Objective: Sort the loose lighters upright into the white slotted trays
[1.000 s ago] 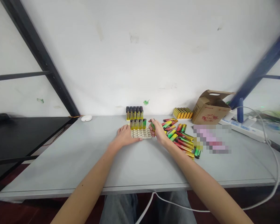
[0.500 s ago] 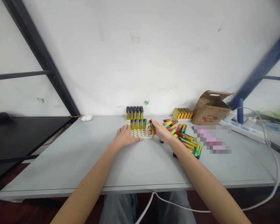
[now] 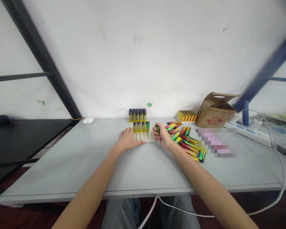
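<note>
A white tray with honeycomb holes (image 3: 143, 136) lies on the table, and a row of upright lighters (image 3: 139, 127) stands along its far edge; the rightmost one is green. My left hand (image 3: 127, 139) is wrapped round the tray's left front corner, its thumb along the near edge. By the tray's right end, my right hand (image 3: 164, 136) is closed round a green lighter (image 3: 157, 128), partly hidden by the fingers. Right of this hand, loose red, green and gold lighters (image 3: 189, 144) lie in a heap.
Behind the tray stands a block of black-topped lighters (image 3: 137, 115). Toward the back right are a tray of yellow-orange cylinders (image 3: 187, 116), an open cardboard box (image 3: 214, 111) and a white power strip (image 3: 250, 132). A white case (image 3: 88, 120) sits at the back left. A white cable (image 3: 282, 171) crosses the right edge.
My right hand has shifted slightly right and turned, so its fingers cover more of the lighter. My left hand and the tray stay put.
</note>
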